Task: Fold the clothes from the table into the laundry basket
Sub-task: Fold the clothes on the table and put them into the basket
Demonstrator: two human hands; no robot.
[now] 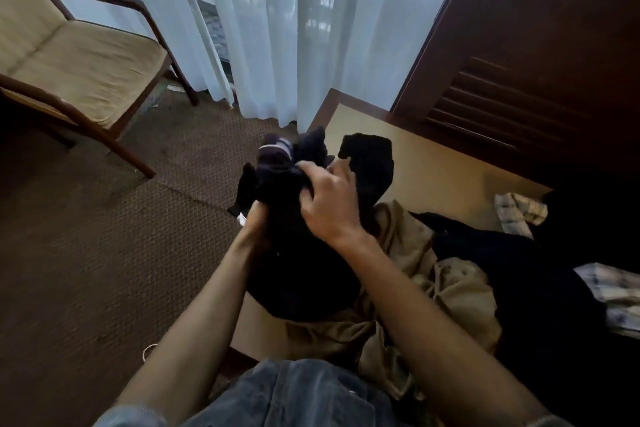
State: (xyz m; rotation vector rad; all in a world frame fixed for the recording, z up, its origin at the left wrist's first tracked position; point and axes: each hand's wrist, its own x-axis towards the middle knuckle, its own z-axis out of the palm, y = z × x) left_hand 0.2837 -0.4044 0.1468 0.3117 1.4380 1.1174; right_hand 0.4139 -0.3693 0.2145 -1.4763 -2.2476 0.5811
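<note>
Denim (294, 392) at the bottom of the view lies closest, and both bare forearms reach forward from it. Between the hands hangs a dark garment (298, 253) — black or deep navy, bunched and crumpled, with a pale striped band showing at its top and a small white tag at its left side. It is held up over the table's (433, 166) left edge, its lower bulk sagging onto a tan garment (433, 288) that lies rumpled near the table's front. The right hand (329, 201) is clenched on the dark cloth from above, fingers curled into the fabric; the left hand (254, 218) grips it from beneath, mostly hidden by the folds. More dark clothing (502, 260) and a pale checked piece (519, 211) are heaped toward the table's right side. A second black item (370, 156) sits just beyond the hands.
</note>
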